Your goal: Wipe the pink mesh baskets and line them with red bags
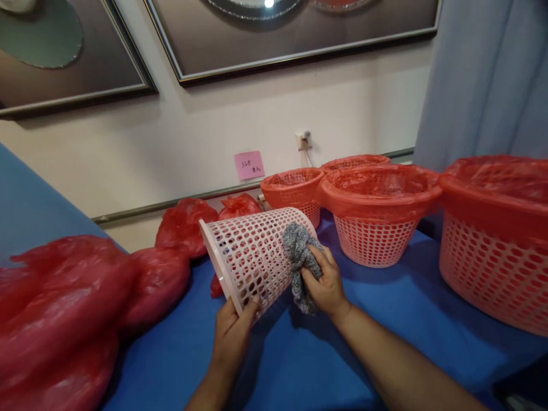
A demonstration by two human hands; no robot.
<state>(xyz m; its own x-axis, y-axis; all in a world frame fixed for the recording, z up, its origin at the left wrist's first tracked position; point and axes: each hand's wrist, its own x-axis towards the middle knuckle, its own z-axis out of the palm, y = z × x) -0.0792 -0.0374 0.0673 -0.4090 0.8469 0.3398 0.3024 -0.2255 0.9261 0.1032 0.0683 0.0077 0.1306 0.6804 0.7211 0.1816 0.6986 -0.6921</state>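
My left hand (233,331) grips the rim of a pink perforated plastic basket (252,254), holding it tipped on its side with the open end facing left. My right hand (326,282) is closed on a grey cloth (299,260) and presses it against the basket's outer wall near the bottom end. Both hands are over a blue table (299,359).
Three pink baskets lined with red plastic bags stand to the right (377,220), (496,240), (295,191), with a further one behind. Crumpled red bags (85,302) lie at the left. A pink note (249,165) is stuck on the wall behind.
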